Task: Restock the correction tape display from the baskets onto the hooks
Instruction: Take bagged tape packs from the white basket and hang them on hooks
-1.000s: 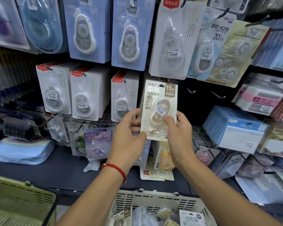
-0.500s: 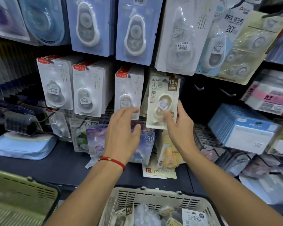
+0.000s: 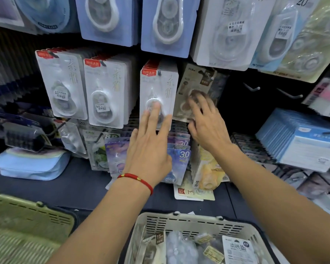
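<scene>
My right hand (image 3: 208, 126) pressed, fingers spread, on the beige correction tape card (image 3: 196, 92) hanging on its hook; my left hand (image 3: 151, 147) lay flat on the neighbouring pack (image 3: 158, 88). The white basket (image 3: 179, 223) held more.

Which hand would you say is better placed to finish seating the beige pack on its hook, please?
Probably the right hand: its fingers already rest on the beige pack, while the left hand lies flat against the neighbouring white pack.

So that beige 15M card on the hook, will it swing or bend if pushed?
Probably swings: the beige 15M card seems to hang from one hook at its top. Likely light, being thin card with a small plastic blister. It may flex under the right hand, whose fingers rest on its front.
</scene>
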Action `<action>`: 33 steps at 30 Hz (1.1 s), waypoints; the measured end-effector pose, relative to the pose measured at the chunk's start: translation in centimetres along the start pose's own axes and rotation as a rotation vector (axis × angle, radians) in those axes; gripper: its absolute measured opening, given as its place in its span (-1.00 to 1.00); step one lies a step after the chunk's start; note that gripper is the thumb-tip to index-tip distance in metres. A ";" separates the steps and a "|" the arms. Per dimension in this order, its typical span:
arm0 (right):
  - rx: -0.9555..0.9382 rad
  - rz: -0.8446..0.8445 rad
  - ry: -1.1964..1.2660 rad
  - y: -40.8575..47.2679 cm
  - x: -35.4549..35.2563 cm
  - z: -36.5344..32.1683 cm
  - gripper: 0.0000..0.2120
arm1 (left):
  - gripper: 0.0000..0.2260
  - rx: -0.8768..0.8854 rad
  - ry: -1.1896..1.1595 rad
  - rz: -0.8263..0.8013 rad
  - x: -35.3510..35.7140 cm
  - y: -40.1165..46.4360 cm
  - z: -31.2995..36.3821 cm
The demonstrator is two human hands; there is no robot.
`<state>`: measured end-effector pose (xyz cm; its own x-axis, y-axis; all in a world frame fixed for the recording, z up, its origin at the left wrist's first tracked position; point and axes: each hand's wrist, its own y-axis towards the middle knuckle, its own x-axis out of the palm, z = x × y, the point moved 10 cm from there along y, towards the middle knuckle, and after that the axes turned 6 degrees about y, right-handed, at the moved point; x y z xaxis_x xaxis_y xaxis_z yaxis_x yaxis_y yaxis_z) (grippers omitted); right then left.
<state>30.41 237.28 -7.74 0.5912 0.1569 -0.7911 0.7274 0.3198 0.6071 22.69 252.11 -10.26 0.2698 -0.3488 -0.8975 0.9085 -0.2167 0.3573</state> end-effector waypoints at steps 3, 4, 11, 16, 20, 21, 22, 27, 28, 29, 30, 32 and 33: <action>0.076 -0.120 -0.002 1.1 1.9 2.0 -0.39 | -0.14 0.004 -0.010 -0.002 0.0 0.0 -0.1; 0.095 -0.172 -0.021 1.1 2.6 2.6 -0.38 | -0.15 0.006 -0.009 0.002 0.0 0.0 -0.1; 0.090 -0.296 0.004 0.8 3.4 2.2 -0.26 | -0.18 0.017 -0.015 0.015 0.1 -0.3 -0.1; 0.100 -0.305 0.089 -1.7 0.8 2.6 -0.42 | -0.35 0.023 -0.038 0.036 0.3 -1.6 0.2; 0.143 -0.363 0.211 -7.6 -1.0 3.5 -0.64 | -0.52 0.035 -0.082 -0.093 3.6 -4.6 1.6; 0.163 -0.430 0.209 -9.6 -0.7 3.8 -0.69 | -0.54 0.044 -0.094 -0.137 4.8 -5.7 2.2; 0.193 -0.525 0.206 -12.1 -0.1 4.1 -0.71 | -0.56 0.056 -0.103 -0.189 6.1 -7.2 3.1; 0.375 -1.018 0.181 -28.9 5.4 5.0 -0.69 | -0.58 0.113 -0.134 -0.464 12.0 -15.3 6.4; 0.429 -1.105 0.132 -33.3 6.6 5.3 -0.55 | -0.59 0.102 -0.152 -0.507 12.9 -17.1 6.7; 0.472 -1.209 0.059 -37.7 7.6 5.3 -0.35 | -0.59 0.074 -0.174 -0.544 13.8 -18.7 6.8; 0.509 -1.310 -0.005 -41.6 8.3 5.2 -0.15 | -0.60 0.039 -0.199 -0.579 14.7 -20.2 6.8; 0.568 -1.386 0.003 -46.8 9.5 4.3 0.01 | -0.61 -0.022 -0.251 -0.655 16.3 -22.6 7.0; 0.600 -1.353 0.046 -47.7 9.9 4.1 0.00 | -0.61 -0.048 -0.275 -0.692 17.1 -23.3 7.1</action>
<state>3.01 219.75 -44.25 -0.6402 0.0935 -0.7625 0.7424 -0.1795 -0.6454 3.84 244.70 -32.13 -0.4530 -0.3637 -0.8140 0.8564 -0.4314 -0.2838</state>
